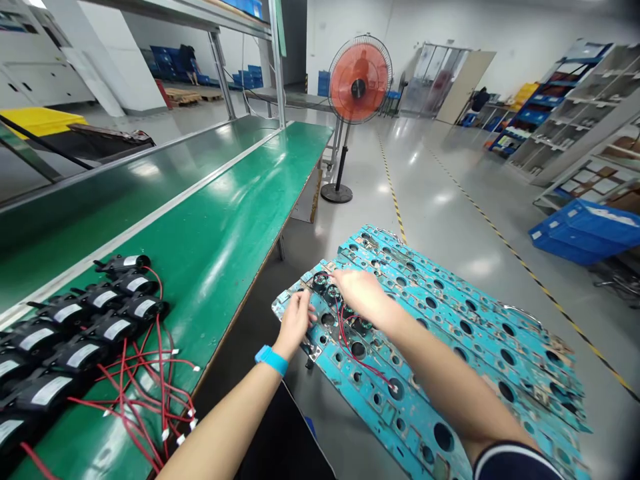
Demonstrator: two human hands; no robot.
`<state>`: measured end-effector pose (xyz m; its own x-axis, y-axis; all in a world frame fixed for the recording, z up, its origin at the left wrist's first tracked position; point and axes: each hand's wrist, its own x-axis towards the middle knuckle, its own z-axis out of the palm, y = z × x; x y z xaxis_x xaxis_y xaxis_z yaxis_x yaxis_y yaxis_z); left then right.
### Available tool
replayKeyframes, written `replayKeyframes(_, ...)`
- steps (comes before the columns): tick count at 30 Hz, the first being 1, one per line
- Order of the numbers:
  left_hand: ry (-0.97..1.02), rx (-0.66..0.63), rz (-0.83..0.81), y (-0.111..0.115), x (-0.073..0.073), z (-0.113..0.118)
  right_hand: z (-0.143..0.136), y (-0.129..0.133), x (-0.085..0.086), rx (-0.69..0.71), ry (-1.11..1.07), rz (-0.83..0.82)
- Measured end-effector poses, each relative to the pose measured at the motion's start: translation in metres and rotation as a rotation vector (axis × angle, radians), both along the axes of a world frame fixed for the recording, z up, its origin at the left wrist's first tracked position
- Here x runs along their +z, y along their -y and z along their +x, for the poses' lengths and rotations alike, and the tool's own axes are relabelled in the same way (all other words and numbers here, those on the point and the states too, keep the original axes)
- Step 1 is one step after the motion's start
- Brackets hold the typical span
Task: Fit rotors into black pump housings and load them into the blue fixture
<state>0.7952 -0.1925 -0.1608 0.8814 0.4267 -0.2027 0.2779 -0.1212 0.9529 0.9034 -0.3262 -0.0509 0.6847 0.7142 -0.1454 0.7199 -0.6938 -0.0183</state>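
A blue perforated fixture board [465, 373], worn and full of round holes, lies in front of me. Small black round motor parts [320, 281] sit in its near left corner. Red wires [345, 340] run from these parts across the board to a white connector [395, 388]. My right hand [361, 293] is closed above the parts, with a bit of red wire at its fingertips. At the board's left edge, my left hand [297, 319] has its fingers curled together beside the black parts; what they hold, if anything, is hidden. A blue band [271, 360] circles my left wrist.
On the green workbench [240, 200] to my left stand several black motors [83, 353] with white labels, their red leads [160, 373] tangled toward the edge. A standing fan [358, 87] is beyond the bench. Blue crates [587, 230] and shelves [565, 120] are at right.
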Motion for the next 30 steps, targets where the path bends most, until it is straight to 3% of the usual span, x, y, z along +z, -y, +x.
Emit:
replayKeyframes(3, 0.048, 0.044, 0.024, -0.012, 0.001, 0.011, -0.069, 0.002, -0.026, -0.007, 0.03, -0.007)
replayKeyframes(6, 0.079, -0.019, 0.08, -0.018, 0.0, 0.016, -0.114, 0.007, -0.073, -0.009, 0.065, 0.094)
replayKeyframes(9, 0.06, -0.104, 0.134, -0.019, -0.001, 0.017, -0.126, 0.022, -0.116, -0.056, 0.122, 0.272)
replayKeyframes(12, 0.046, -0.131, 0.162, -0.013, 0.001, 0.016, -0.121, 0.043, -0.137, -0.053, 0.141, 0.332)
replayKeyframes(19, -0.001, -0.246, 0.185, 0.007, 0.002, 0.021, -0.119, 0.078, -0.147, -0.056, 0.177, 0.297)
replayKeyframes(23, -0.048, -0.3, 0.163, 0.012, -0.007, 0.023, -0.135, 0.097, -0.147, 0.062, 0.259, 0.539)
replayKeyframes(26, -0.055, -0.29, 0.162, 0.015, -0.008, 0.019, -0.144, 0.108, -0.143, -0.113, 0.301, 0.752)
replayKeyframes(28, -0.05, -0.257, 0.171, 0.017, -0.005, 0.014, -0.146, 0.111, -0.144, -0.252, 0.241, 0.797)
replayKeyframes(30, -0.04, -0.226, 0.181, 0.022, 0.0, 0.009, -0.147, 0.111, -0.148, -0.247, 0.15, 0.785)
